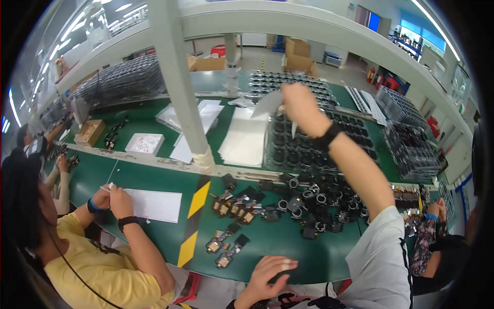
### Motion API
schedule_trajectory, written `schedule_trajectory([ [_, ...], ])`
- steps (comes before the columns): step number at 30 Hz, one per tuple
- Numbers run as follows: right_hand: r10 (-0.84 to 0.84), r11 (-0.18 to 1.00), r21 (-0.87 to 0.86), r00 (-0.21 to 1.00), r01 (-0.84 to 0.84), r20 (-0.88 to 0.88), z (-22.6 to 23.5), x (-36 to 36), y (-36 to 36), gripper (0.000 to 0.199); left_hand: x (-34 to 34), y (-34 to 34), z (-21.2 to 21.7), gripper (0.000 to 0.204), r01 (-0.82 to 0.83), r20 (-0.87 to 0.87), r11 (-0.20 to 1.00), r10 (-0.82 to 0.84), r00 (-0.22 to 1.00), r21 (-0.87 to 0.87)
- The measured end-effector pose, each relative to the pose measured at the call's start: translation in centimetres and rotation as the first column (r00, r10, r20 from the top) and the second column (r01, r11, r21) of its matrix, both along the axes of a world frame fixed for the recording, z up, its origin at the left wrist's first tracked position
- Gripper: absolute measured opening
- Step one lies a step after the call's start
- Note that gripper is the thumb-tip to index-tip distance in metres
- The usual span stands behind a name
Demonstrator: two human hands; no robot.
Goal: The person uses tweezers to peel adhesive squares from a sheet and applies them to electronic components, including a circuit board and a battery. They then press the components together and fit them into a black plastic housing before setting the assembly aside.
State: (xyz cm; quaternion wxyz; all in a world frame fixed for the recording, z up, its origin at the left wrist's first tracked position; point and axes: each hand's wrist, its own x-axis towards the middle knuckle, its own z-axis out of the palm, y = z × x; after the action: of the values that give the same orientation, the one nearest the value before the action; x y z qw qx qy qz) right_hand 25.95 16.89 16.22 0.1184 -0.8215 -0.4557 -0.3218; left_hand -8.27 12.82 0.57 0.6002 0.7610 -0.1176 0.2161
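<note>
My right hand [300,107] reaches far forward over a clear plastic tray [314,141] of black round parts and grips a thin white sheet [268,104] by its edge. A black band sits on that wrist. My left hand [268,275] rests at the near edge of the green table [288,242], fingers spread, holding nothing. Just beyond it lie small brass and black parts [229,242]. A heap of black ring-shaped parts [314,203] spreads under my right forearm.
A person in yellow [103,268] sits at my left, hands on a white sheet [154,204]. Another person's hands [435,211] work at the right. A white post [180,82], stacked white sheets [244,139], a small white box [145,143] and stacked trays [411,149] stand behind.
</note>
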Motion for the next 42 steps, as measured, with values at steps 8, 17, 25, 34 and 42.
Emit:
schedule_trajectory([
  [8,0.148,0.973,-0.165,0.983,-0.164,-0.106,-9.8,-3.6,10.9,0.004,-2.7,3.2,-3.4,0.013,-0.543,0.069,0.82,0.561,0.825,-0.183],
  [17,0.006,0.95,-0.28,0.904,-0.138,-0.427,-16.6,-3.7,11.5,0.012,-2.6,4.0,-2.4,0.015,-0.548,0.206,0.825,0.565,0.799,-0.139],
  [25,0.221,0.861,-0.375,0.917,-0.344,-0.333,-16.7,-2.4,10.8,0.016,-2.6,3.7,-3.4,0.011,-0.548,0.053,0.813,0.567,0.822,-0.195],
  [34,0.164,0.907,-0.087,0.537,-0.412,-0.828,-15.0,2.5,10.2,0.028,-2.4,3.5,-2.7,0.011,-0.549,0.022,0.819,0.56,0.828,-0.168],
  [42,0.127,0.925,-0.143,0.641,-0.352,-0.757,-16.0,2.2,10.0,0.035,-2.5,3.9,-3.1,0.011,-0.552,0.0,0.821,0.558,0.83,-0.144],
])
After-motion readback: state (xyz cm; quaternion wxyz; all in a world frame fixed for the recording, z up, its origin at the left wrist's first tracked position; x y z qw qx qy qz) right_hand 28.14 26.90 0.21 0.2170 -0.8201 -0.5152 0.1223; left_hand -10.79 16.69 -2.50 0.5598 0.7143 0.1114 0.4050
